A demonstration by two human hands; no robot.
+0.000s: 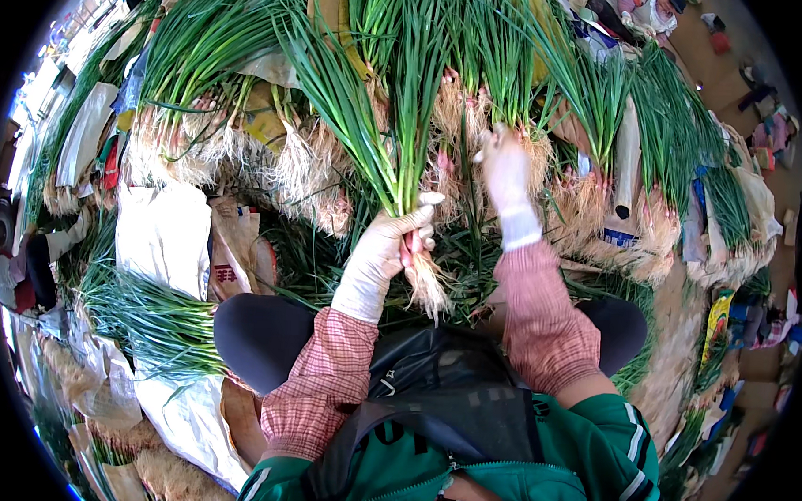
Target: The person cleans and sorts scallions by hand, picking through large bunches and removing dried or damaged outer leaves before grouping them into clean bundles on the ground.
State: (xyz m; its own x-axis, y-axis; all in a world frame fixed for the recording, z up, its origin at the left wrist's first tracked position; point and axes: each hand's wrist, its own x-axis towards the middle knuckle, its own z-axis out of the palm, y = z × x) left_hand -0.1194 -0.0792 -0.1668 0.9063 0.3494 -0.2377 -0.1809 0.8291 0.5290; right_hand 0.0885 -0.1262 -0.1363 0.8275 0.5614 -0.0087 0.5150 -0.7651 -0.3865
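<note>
My left hand, in a pale glove, is closed round the lower stems of a bunch of green onions. Long green leaves fan out beyond the fist, while pinkish bulbs and pale stringy roots hang below it. To its right, my right hand, also gloved, is raised close to the root ends of the piled green onions. Motion smears its fingers, so their grip does not show. Checked pinkish sleeves cover both forearms.
More green onions lie in rows across the far side, roots toward me. Loose green leaves cover the ground between my knees. A white sack stands at the left beside another onion heap. Other people sit farther off.
</note>
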